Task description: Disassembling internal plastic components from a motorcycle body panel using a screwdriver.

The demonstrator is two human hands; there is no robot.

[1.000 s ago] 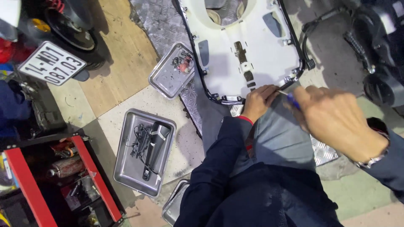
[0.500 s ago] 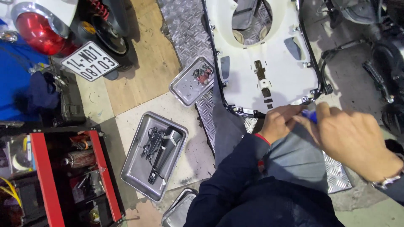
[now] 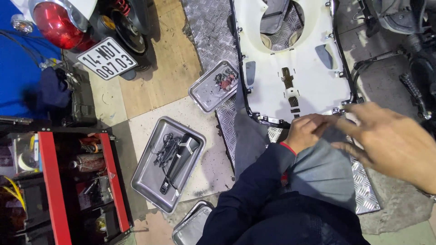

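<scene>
White plastic, a scooter body panel (image 3: 302, 68), is lying just ahead of the person's knee, its long axis running away from them. The left hand (image 3: 305, 130) is curling at the panel's near edge, the nearer of the two; whether it is pinching anything cannot be told. The right hand (image 3: 390, 143), blurred, is hovering spread-fingered just beside it.

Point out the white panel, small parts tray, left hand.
white panel (image 3: 309, 77), head view, flat middle.
small parts tray (image 3: 206, 93), head view, bare floor of tray.
left hand (image 3: 306, 131), head view, knuckles.
</scene>
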